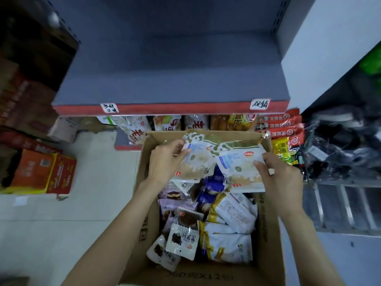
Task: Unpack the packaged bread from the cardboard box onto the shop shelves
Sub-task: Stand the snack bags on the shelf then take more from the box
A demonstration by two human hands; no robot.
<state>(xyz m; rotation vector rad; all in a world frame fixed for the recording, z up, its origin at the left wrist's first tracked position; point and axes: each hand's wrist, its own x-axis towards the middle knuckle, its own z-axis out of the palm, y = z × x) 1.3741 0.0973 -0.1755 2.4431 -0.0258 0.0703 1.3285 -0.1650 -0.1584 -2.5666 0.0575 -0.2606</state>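
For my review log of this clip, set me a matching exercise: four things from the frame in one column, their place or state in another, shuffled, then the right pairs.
Things:
1. left hand
2. right hand
3. cardboard box
4. orange carton

Places or states:
A. on the floor, left of the shelves
B. grips the left one of two white-and-green bread packs
C. open, with mixed packs inside
D. grips the right one of the two packs

Pairs: 1-B, 2-D, 3-C, 4-A

light: dim, bluish, even | blur: soft throughout, smeared left of the shelf [169, 79] | edges: wide-angle bending | glare: faint on wrappers
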